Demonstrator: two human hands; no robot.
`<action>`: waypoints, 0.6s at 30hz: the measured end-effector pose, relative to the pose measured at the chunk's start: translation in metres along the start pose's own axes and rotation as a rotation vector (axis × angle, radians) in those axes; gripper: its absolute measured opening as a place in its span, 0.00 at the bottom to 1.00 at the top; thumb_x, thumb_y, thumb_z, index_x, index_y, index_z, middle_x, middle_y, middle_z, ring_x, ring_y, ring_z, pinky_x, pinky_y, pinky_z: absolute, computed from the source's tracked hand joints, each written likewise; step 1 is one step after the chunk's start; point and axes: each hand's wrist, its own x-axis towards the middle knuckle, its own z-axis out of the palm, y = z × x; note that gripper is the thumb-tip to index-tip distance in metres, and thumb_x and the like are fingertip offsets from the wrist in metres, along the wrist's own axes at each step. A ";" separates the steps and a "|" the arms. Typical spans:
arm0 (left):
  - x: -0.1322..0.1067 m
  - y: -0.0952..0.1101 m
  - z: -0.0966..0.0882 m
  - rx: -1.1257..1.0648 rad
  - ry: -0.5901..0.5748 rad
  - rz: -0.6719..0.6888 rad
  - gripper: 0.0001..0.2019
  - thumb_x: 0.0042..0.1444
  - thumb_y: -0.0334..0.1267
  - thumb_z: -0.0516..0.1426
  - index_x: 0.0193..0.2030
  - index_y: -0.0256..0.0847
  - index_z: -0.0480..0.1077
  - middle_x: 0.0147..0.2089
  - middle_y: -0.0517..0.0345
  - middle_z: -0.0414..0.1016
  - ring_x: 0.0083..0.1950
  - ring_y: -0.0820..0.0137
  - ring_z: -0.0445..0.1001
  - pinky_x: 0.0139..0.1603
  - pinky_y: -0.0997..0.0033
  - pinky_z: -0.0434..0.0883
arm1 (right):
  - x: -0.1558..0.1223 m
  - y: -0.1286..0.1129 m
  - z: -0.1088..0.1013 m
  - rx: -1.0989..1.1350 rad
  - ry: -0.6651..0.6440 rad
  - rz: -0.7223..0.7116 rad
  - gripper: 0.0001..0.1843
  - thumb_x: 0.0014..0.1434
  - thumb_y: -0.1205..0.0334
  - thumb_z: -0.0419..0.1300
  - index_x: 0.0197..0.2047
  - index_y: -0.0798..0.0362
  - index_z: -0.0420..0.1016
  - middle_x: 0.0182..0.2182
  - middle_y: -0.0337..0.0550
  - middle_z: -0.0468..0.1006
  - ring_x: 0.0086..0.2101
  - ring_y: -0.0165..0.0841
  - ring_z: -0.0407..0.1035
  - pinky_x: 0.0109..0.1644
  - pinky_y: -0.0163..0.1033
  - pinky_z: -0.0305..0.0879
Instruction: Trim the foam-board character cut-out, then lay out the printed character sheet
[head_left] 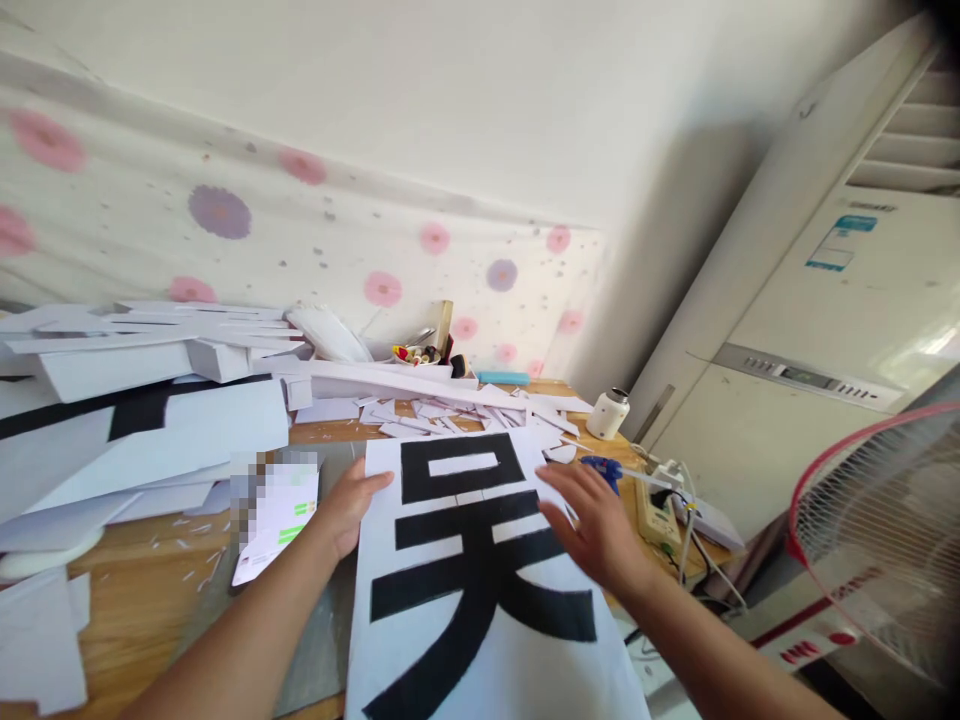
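A white board (420, 550) bearing a large black painted character lies tilted in front of me, over the table's front edge. My left hand (352, 505) grips its left edge near the top, thumb on the face and fingers underneath. Over the upper right edge hovers my right hand (600, 525), fingers stretched out and holding nothing; whether the fingertips touch the board I cannot tell. A phone (281, 510) with a lit screen lies left of my left hand on a grey mat (315, 610). Just beyond my right hand is a blue glue gun (604, 470).
White offcuts (450, 415) litter the table (150, 590) behind the board. Stacked white boards (150, 430) fill the left side. A white bottle (608, 413), a power strip (660, 515) with cables, a fan (885, 540) and a refrigerator (810, 300) stand at right.
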 end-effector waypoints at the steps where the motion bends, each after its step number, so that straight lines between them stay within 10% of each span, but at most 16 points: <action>1: 0.000 -0.001 -0.001 -0.004 0.004 -0.015 0.25 0.38 0.29 0.67 0.47 0.38 0.70 0.35 0.48 0.83 0.32 0.54 0.81 0.34 0.57 0.78 | 0.031 0.007 0.005 -0.038 -0.085 0.088 0.18 0.69 0.56 0.50 0.54 0.54 0.75 0.48 0.51 0.80 0.48 0.42 0.73 0.56 0.46 0.66; 7: 0.000 -0.004 -0.004 -0.031 0.013 -0.038 0.22 0.41 0.29 0.66 0.46 0.38 0.70 0.36 0.48 0.83 0.32 0.55 0.81 0.36 0.56 0.78 | 0.159 0.039 0.080 -0.175 -0.637 0.241 0.14 0.70 0.60 0.53 0.50 0.58 0.76 0.48 0.51 0.78 0.48 0.39 0.73 0.55 0.47 0.69; 18: 0.006 -0.007 -0.001 -0.053 0.026 -0.058 0.22 0.44 0.30 0.64 0.49 0.40 0.71 0.36 0.50 0.83 0.36 0.53 0.82 0.37 0.55 0.78 | 0.202 0.061 0.174 -0.272 -0.964 0.269 0.16 0.66 0.56 0.60 0.53 0.55 0.72 0.50 0.48 0.75 0.46 0.38 0.73 0.50 0.48 0.73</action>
